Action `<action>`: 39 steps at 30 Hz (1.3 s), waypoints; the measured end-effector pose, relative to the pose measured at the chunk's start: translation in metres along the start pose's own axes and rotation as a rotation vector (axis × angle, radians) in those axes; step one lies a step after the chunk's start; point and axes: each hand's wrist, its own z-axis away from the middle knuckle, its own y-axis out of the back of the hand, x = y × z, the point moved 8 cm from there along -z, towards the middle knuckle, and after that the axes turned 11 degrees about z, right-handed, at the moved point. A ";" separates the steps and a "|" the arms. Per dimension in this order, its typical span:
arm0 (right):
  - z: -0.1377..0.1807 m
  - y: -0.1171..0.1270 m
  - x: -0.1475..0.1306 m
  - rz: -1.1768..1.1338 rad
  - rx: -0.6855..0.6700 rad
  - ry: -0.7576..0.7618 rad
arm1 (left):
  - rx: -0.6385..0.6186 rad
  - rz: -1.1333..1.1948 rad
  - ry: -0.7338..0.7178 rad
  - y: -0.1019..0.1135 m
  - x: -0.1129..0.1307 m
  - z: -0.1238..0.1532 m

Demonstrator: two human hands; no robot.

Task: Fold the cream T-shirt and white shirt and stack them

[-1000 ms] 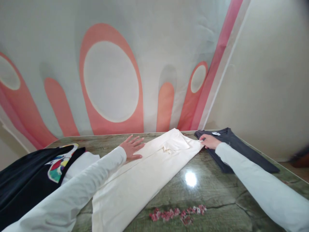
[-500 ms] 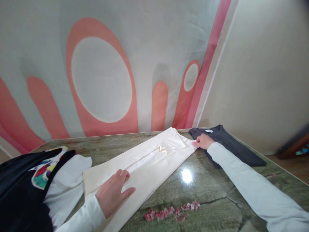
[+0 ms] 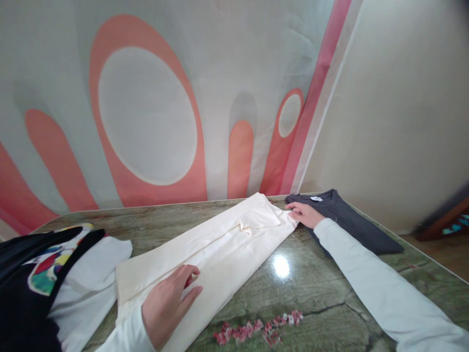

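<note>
A cream-white garment (image 3: 216,249), folded into a long strip, lies slantwise across the table, with a small bunched crease near its far end. My left hand (image 3: 170,303) is over its near part, thumb and fingers apart and holding nothing; whether the fingertips touch the cloth is hard to tell. At the far right corner of the garment, my right hand (image 3: 306,215) rests with its fingers stretched out on the cloth. Just beyond and under that forearm lies a folded dark grey shirt (image 3: 359,227) with a pale neck label.
At the left, a heap of black clothing (image 3: 22,303) with a colourful print lies against a white cloth (image 3: 91,274). The wood-patterned table (image 3: 322,288) bears a printed pink blossom branch (image 3: 256,330). A wall with pink shapes (image 3: 146,195) stands behind the table.
My right hand has loosened its pinch on the garment's corner and moved slightly left, its fingers now extended. The corner lies drawn in. My left hand has shifted little.
</note>
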 end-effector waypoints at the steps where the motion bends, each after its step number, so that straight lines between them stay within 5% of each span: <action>1: 0.000 -0.002 0.001 -0.054 -0.021 0.000 | 0.014 0.021 -0.020 0.000 0.000 0.000; 6: -0.003 -0.011 0.005 -0.298 -0.059 0.025 | 0.044 0.103 -0.098 -0.004 0.003 0.000; 13: -0.005 -0.015 0.016 -0.272 -0.078 0.002 | 0.015 0.048 -0.166 -0.006 0.010 0.002; 18: -0.005 -0.012 0.018 -0.245 -0.080 -0.042 | -0.032 -0.115 -0.269 -0.005 0.044 -0.002; 23: -0.003 -0.013 0.011 -0.304 -0.094 -0.016 | -0.259 -0.146 -0.428 -0.057 0.105 -0.035; 27: -0.001 -0.017 0.008 -0.351 -0.128 -0.005 | -0.355 -0.171 -0.465 -0.102 0.119 -0.072; 34: -0.004 -0.013 0.008 -0.138 -0.091 0.055 | -0.338 -0.194 -0.485 -0.121 0.109 -0.088; 39: -0.007 -0.005 0.008 0.308 0.066 0.051 | -0.369 -0.174 -0.503 -0.123 0.109 -0.086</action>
